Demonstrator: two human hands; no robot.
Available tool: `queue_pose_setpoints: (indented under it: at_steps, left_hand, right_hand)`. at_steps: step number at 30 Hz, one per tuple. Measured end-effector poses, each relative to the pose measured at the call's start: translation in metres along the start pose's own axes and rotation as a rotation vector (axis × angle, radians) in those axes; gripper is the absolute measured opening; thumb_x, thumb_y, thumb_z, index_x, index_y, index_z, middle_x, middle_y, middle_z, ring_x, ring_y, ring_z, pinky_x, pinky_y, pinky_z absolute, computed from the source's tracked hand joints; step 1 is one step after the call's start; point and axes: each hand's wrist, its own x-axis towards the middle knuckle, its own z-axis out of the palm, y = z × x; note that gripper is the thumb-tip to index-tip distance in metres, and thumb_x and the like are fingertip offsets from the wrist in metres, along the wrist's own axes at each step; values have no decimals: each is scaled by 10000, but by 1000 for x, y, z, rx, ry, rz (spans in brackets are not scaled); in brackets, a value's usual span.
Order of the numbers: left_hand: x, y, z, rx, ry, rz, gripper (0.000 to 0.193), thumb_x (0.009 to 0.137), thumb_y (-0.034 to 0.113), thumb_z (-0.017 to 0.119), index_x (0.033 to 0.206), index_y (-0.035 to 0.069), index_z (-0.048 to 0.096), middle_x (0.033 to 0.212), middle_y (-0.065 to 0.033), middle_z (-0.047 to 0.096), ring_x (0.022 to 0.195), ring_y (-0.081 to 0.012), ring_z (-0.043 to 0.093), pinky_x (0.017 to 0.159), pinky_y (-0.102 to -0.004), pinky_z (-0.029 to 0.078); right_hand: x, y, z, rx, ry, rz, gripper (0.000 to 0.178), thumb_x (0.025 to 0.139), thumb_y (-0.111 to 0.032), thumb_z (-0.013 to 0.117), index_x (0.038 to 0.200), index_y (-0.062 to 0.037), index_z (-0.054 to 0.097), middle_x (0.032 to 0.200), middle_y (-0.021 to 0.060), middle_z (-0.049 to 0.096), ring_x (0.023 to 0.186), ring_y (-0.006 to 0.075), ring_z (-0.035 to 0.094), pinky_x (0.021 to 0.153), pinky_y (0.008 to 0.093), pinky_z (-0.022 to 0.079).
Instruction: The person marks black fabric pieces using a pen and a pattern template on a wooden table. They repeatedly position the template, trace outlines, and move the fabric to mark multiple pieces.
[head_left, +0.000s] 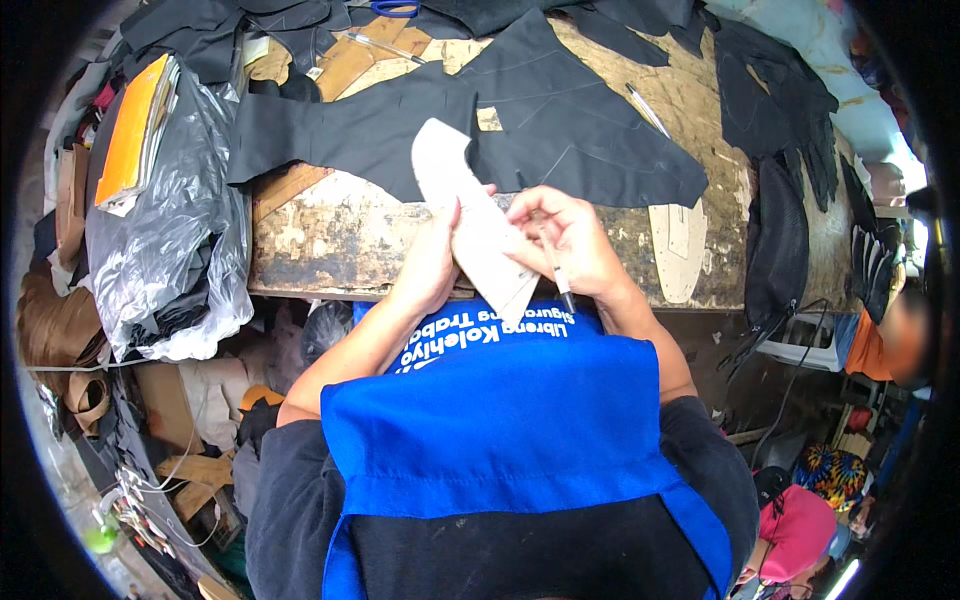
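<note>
A pale, curved pattern piece stands tilted between my hands at the front edge of the worktable. My left hand grips its left side, the thumb lying along the edge. On the other side, my right hand has bent fingers at the piece's right edge. A slim pen is tucked among those fingers, with its dark end pointing down toward my lap. Just beyond both hands lies black leather with faint drawn lines on it. A small tan scrap rests on the leather.
The worn wooden table also bears another pale pattern piece, a pen and blue-handled scissors. At left, an orange-covered booklet sits on a plastic bag. More black leather hangs at right.
</note>
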Motion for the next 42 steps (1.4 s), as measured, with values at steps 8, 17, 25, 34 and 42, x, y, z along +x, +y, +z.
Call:
queue_pose_setpoints:
  at_steps: [8,17,25,34,42]
  left_hand:
    - [36,1,-16,-315,-122,-106,706,945,445,439,1437,23,159,1348,-250,387,1190,-290,478,954,-368,423]
    - [51,-2,-4,1312,-121,559,707,867,280,595,1398,-32,248,1388,-256,357,1291,-386,356,1066,-415,300]
    - [42,-23,30,1908,-233,337,885,801,577,554,1367,-58,307,1459,-257,210,1383,-379,144,1061,-597,161]
    - [81,9,-15,2031,212,255,941,841,675,383,1403,-63,222,1493,-206,173,1386,-394,110,1076,-574,134]
    - [70,42,-48,1763,475,195,835,851,593,474,1365,-49,327,1442,-281,239,1355,-455,151,1063,-603,115]
  right_hand:
    - [69,36,-89,-116,865,-420,201,800,-8,658,924,-29,501,798,-4,511,678,58,475,607,194,410]
    - [68,38,-92,-1192,813,-575,171,780,-18,608,913,-29,502,824,164,562,693,351,584,623,392,477]
    - [54,25,-129,-976,721,-433,143,773,-8,613,900,-11,545,812,138,589,628,218,599,578,315,483]
    - [51,34,-137,-976,768,-523,144,785,-26,624,912,-4,560,809,109,588,563,163,564,537,275,466]
    - [56,17,-118,-740,938,-657,127,799,-9,633,882,-24,537,732,39,579,585,107,543,549,241,454]
